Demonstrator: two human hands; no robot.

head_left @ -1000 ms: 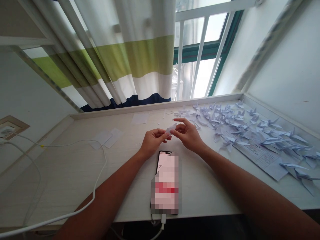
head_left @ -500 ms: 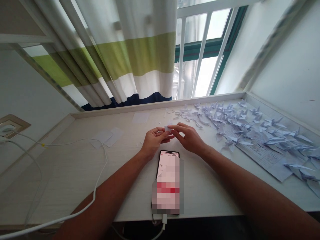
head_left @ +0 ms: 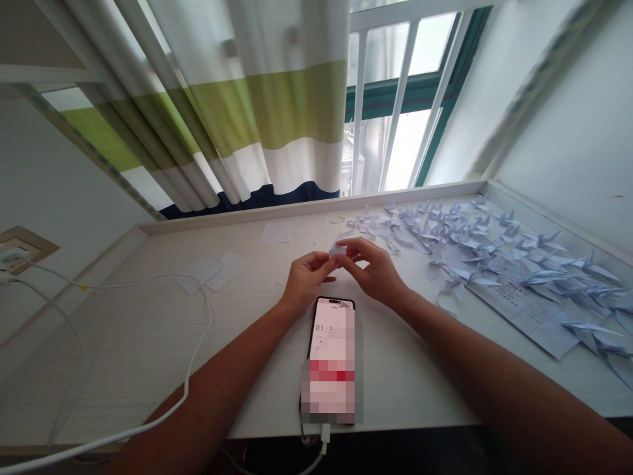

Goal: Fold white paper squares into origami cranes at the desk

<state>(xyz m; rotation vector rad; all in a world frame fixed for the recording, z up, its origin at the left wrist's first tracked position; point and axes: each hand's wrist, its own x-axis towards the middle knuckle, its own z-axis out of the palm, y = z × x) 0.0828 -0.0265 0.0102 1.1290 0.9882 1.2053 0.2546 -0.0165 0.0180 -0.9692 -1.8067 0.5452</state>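
Both hands meet over the middle of the white desk (head_left: 123, 343), pinching one small folded piece of pale paper (head_left: 337, 250) between them. My left hand (head_left: 304, 280) grips its left side with thumb and fingertips. My right hand (head_left: 376, 267) grips the right side, fingers curled over it. Just below the hands a phone (head_left: 332, 359) lies flat with its screen lit.
Several folded paper cranes (head_left: 494, 254) cover the right part of the desk, some on a printed sheet (head_left: 517, 305). Loose paper squares (head_left: 210, 272) lie at left centre. A white cable (head_left: 190, 369) runs from a wall socket (head_left: 14, 254). Striped curtain (head_left: 257, 112) and barred window behind.
The hands have kept working the small paper, which went from a pointed shape to a more compact fold. The hands shifted very slightly; nothing else moved.
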